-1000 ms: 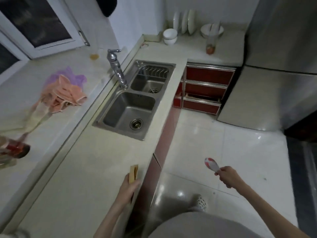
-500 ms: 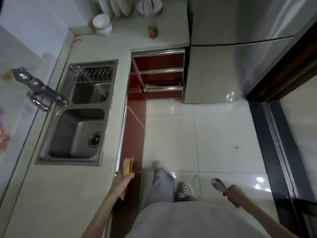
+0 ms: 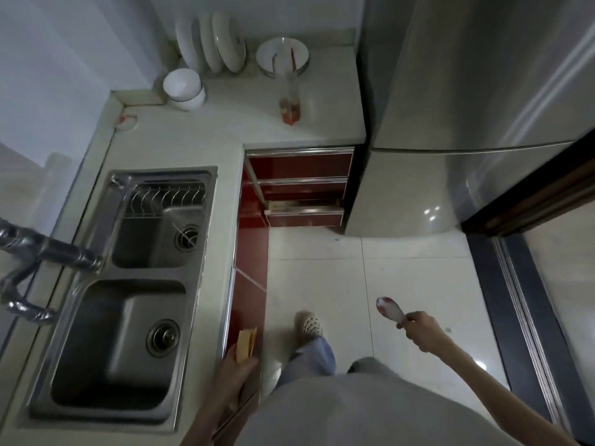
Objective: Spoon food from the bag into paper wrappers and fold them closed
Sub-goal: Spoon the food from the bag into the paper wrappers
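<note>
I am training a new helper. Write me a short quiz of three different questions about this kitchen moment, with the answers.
1. True or false: the right hand holds a spoon smeared with red.
2. What does the left hand hold? A) a bowl B) a folded paper wrapper C) a cloth
3. Fill in: the white plates stand upright in the counter's far ____.

Key
1. true
2. B
3. corner
</note>
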Tool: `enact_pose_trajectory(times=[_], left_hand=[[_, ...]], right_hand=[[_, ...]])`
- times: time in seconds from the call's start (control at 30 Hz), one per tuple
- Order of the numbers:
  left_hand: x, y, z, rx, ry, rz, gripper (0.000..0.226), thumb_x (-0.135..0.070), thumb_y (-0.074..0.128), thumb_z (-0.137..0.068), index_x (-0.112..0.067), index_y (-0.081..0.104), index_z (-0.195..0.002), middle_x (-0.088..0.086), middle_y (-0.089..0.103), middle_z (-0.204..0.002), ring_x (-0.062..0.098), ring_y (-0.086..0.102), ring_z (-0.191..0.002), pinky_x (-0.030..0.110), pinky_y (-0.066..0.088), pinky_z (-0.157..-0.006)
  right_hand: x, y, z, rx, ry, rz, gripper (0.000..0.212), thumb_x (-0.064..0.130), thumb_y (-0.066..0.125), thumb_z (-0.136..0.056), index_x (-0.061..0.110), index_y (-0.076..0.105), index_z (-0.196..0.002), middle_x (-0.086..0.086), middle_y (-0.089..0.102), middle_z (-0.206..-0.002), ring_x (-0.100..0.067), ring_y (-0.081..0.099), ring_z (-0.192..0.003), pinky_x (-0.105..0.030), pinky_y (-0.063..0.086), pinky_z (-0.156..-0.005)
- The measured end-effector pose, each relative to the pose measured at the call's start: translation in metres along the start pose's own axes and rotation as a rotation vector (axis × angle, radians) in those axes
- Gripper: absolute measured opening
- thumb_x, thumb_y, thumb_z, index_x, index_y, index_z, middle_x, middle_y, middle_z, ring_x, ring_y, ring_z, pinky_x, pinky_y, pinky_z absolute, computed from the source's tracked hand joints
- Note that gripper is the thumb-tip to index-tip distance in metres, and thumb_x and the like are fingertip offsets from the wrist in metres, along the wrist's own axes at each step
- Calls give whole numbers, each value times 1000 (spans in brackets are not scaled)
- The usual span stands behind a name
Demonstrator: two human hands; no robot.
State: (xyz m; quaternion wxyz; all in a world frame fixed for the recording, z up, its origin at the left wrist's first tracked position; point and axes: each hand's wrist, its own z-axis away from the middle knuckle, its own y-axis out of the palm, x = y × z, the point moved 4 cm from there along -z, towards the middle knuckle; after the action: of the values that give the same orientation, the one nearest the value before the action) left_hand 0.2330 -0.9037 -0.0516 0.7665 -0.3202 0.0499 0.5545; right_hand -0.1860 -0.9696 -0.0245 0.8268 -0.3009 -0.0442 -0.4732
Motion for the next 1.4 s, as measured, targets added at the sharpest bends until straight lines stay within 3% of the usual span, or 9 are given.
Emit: enact_pose_trajectory(times=[0.17, 0.3, 0.47, 0.63, 0.8, 0.9, 1.07, 1.2, 1.4], left_hand=[[-77, -16, -41, 39, 49, -65, 22, -18, 68, -79, -19, 63, -100, -6, 67, -79, 9, 62, -73, 22, 42, -55], [-145, -37, -77, 77, 94, -58, 22, -21, 67, -75, -25, 58, -94, -2, 65, -83, 11, 61, -73, 23, 43, -57], [-230, -57, -129, 67, 164, -86, 56, -32, 61, -60, -28, 50, -115, -3, 63, -92, 12, 60, -81, 25, 41, -61], [-298, -66, -171, 8, 128, -29, 42, -13, 66, -80, -22, 51, -118, -4, 63, -90, 11, 60, -80, 26, 42, -61], [-363, -75, -206, -41, 131, 79, 52, -13, 67, -81, -17, 47, -128, 11, 63, -103, 28, 61, -93, 35, 48, -78], [-397, -82, -219, -63, 156, 161, 59, -16, 69, -72, -14, 49, -127, 14, 62, -109, 38, 59, -106, 39, 48, -85], [-461, -111, -256, -107, 254, 212, 74, -25, 87, -51, -22, 54, -117, 8, 67, -110, 30, 64, -103, 45, 54, -89], [-513, -142, -293, -150, 300, -54, 106, -41, 71, -45, -17, 37, -143, 9, 57, -127, 30, 54, -118, 48, 46, -98], [-590, -178, -348, -55, 368, -236, 101, -39, 70, -56, -18, 28, -145, 8, 49, -134, 31, 41, -128, 48, 38, -105]], right_hand=[[37, -14, -39, -14, 65, -47, 22, 2, 42, -89, 0, 65, -88, -7, 51, -59, -17, 39, -45, -21, 27, -39], [50, -26, -68, -19, 129, -110, 23, 0, 42, -87, -4, 65, -85, -6, 47, -53, -15, 35, -41, -19, 23, -40], [85, -47, -111, -4, 137, -119, 22, 0, 44, -86, -3, 64, -81, -5, 45, -50, -14, 33, -37, -16, 23, -38], [162, -81, -158, 39, 92, -22, 18, 3, 46, -88, -2, 62, -81, -5, 47, -53, -16, 35, -40, -17, 23, -39], [272, -112, -199, 64, -80, 120, 19, 10, 49, -89, 2, 67, -89, -2, 51, -61, -13, 41, -44, -20, 28, -35], [334, -126, -210, 63, -162, 146, 20, 9, 48, -88, 12, 65, -78, 2, 51, -58, -10, 41, -41, -15, 27, -30], [419, -143, -238, 33, -211, 114, 23, 11, 52, -89, 13, 62, -69, 3, 47, -51, -10, 38, -39, -13, 23, -30], [466, -153, -257, 9, -258, 86, 20, 19, 52, -93, 10, 65, -81, 5, 51, -47, -4, 45, -33, -14, 29, -31], [514, -167, -272, -77, -175, -26, 17, 20, 51, -92, 14, 67, -89, 0, 50, -51, -14, 42, -41, -21, 28, -40]])
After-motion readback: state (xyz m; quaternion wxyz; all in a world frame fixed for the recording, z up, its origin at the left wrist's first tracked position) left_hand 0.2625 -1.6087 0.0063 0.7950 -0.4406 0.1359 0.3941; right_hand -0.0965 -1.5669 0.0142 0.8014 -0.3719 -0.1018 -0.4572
